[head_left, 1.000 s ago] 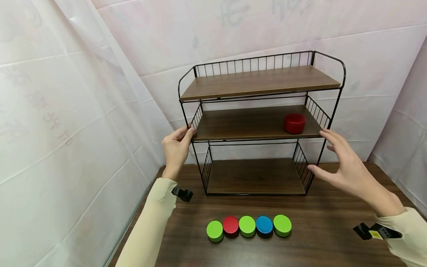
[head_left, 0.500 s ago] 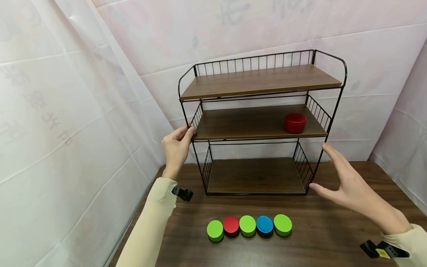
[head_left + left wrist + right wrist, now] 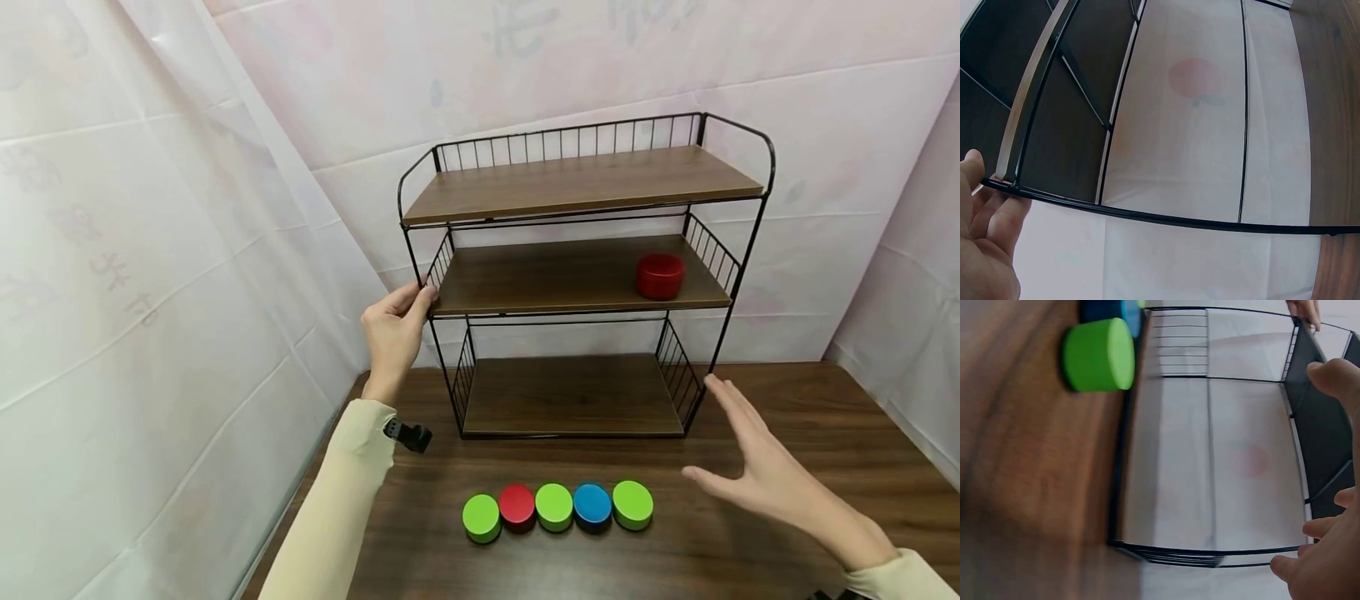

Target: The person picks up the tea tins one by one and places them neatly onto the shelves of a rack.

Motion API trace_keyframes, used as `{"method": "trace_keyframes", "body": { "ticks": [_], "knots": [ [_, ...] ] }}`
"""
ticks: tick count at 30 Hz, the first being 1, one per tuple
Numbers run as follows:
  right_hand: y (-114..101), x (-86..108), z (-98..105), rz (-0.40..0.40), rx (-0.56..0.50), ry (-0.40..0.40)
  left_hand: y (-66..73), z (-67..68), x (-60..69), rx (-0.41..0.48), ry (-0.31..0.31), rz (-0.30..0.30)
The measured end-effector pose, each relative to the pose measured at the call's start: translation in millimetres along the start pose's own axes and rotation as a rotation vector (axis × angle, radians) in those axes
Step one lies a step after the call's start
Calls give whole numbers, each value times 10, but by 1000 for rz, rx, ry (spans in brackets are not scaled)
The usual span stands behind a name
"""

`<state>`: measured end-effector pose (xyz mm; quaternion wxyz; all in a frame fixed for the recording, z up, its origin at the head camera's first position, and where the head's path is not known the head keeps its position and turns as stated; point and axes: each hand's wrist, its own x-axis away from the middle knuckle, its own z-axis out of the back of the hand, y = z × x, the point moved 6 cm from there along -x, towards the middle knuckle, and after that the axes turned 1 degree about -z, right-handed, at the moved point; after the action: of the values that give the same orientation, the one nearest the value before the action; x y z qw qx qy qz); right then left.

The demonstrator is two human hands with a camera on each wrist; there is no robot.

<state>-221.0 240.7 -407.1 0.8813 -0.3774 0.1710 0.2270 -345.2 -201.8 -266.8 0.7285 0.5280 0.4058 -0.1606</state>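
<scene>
A black wire rack [image 3: 585, 310] with three brown wooden shelves stands on the table. My left hand [image 3: 393, 329] grips its left front post at the middle shelf; in the left wrist view the fingers [image 3: 1007, 225] curl round the black frame. A round red container [image 3: 660, 277] sits on the right part of the middle shelf. My right hand [image 3: 772, 471], thumb and fingers spread apart, hovers over the table to the right of the rack's lower corner and holds nothing. Left of it stands a green round container [image 3: 632, 505], the right end of a row.
The row in front of the rack also has a blue container [image 3: 592, 507], a middle green container [image 3: 554, 507], a red-lidded container [image 3: 517, 507] and a left green container [image 3: 482, 517]. White sheeting [image 3: 187, 333] hangs behind and beside the brown table [image 3: 862, 433].
My right hand has come away from the right end of the middle shelf and moved down toward the table. The left hand keeps its hold, and the containers stay in place.
</scene>
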Motion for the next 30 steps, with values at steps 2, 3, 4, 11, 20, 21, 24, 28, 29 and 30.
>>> {"method": "trace_keyframes", "body": {
  "ticks": [2,3,4,11,20,21,24,28,29,30],
  "knots": [
    [47,50,-62,-22,-7,-11,88,1,11,-3,-4,2],
    [68,71,-90,-30,-12,-18,131,2,16,-5,-5,7],
    [89,89,-115,-36,-18,-25,177,2,22,-8,-6,10],
    [212,211,-288,-78,-40,-89,252,2,33,13,-8,15],
    [338,300,-469,-122,-26,-137,249,-6,38,45,-12,32],
    [340,303,-488,-123,-30,-143,252,-7,38,42,-11,29],
    [341,311,-547,-122,-28,-159,258,-11,38,38,-12,24],
    [332,316,-625,-120,-8,-183,264,-10,36,13,-8,17],
    [329,315,-643,-117,-5,-188,263,-9,37,8,-7,17],
    [328,313,-661,-119,-4,-192,262,-7,39,6,-6,16]
  ]
}}
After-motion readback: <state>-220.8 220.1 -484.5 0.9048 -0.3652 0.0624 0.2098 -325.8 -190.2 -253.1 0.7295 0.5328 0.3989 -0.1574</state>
